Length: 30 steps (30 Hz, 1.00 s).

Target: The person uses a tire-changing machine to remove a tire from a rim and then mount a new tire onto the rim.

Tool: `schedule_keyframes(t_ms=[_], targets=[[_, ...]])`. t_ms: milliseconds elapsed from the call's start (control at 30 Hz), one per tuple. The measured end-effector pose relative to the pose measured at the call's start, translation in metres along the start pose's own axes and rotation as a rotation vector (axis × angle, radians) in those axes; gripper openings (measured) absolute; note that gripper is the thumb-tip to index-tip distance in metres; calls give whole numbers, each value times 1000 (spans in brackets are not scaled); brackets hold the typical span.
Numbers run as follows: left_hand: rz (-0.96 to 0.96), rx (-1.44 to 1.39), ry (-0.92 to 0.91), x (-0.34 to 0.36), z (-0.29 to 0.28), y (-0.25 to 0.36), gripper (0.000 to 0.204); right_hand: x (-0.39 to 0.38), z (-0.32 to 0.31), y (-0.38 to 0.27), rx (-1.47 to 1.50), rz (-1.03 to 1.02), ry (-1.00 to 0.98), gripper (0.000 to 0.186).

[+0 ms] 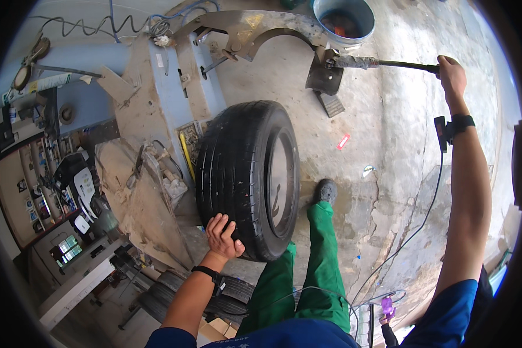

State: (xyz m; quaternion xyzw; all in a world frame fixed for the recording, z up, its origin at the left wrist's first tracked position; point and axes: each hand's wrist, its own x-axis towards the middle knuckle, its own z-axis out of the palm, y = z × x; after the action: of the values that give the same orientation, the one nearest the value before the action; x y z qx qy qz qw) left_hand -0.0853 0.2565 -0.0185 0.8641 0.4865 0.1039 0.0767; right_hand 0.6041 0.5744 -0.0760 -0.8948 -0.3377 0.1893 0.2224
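A black car tyre stands upright in front of me, against the side of a grey-blue tyre-changing machine. My left hand lies on the near part of its tread, fingers spread. Far out to the right, my right hand is closed around the end of a long dark lever. That lever has a grey wrapped section and joins a dark curved blade at the end of the machine's bent arm. The blade is apart from the tyre.
A blue bucket stands behind the arm. More tyres lie at lower left, near a cardboard box. A red-and-white scrap lies on the cracked concrete floor. A cable hangs from my right wrist. Another person's hand shows at lower right.
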Motion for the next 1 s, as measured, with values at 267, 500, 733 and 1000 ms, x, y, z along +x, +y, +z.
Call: schedule_keyframes(t_ms=[267,500,733,1000], targets=[[-38,0,55,2,-2,5,51,-110,-2,33,51,-136,139,61],[-67,-23,101,-6,-2,15,51,-483,71,32,450,12,-783,55],[-142,-165,145,-24,14,61,48,-645,110,1,598,179,-504,55],[-193,-151,222,-23,52,115,53,-614,139,67,885,241,-446,62]])
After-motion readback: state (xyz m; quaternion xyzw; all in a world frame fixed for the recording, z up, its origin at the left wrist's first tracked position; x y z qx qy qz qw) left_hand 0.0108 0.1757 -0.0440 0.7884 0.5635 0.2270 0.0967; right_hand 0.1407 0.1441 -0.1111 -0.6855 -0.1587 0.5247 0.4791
